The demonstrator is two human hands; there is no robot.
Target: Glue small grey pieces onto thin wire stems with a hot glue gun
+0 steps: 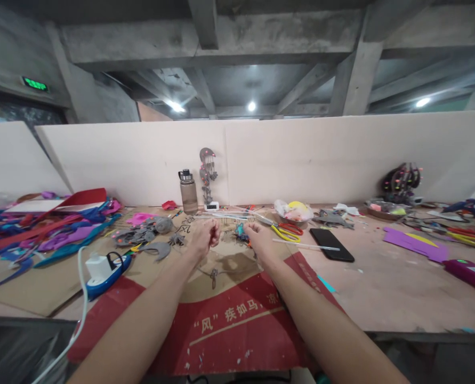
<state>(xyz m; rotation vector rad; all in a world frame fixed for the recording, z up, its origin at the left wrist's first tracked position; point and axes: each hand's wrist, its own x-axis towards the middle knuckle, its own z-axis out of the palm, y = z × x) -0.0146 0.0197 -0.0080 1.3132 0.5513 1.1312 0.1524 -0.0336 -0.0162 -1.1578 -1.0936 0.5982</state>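
Observation:
Both my arms reach out over a sheet of brown and red cardboard (229, 314) on the workbench. My left hand (205, 237) is curled shut in a loose pinch; what it holds is too small to make out. My right hand (259, 239) is also closed, its fingers pinching a small teal and dark craft piece (240, 232) between the two hands. A small dark knot-like bit (214, 276) lies on the cardboard just below them. Grey foam cut-outs (143, 234) lie to the left of my left hand.
A glue gun in a blue stand (103, 269) with a white cable sits at left, past it a heap of coloured foam strips (41, 229). A water bottle (188, 192), yellow and red scissors (287, 231), a black phone (331, 244) and purple foam (413, 239) lie around. White partition behind.

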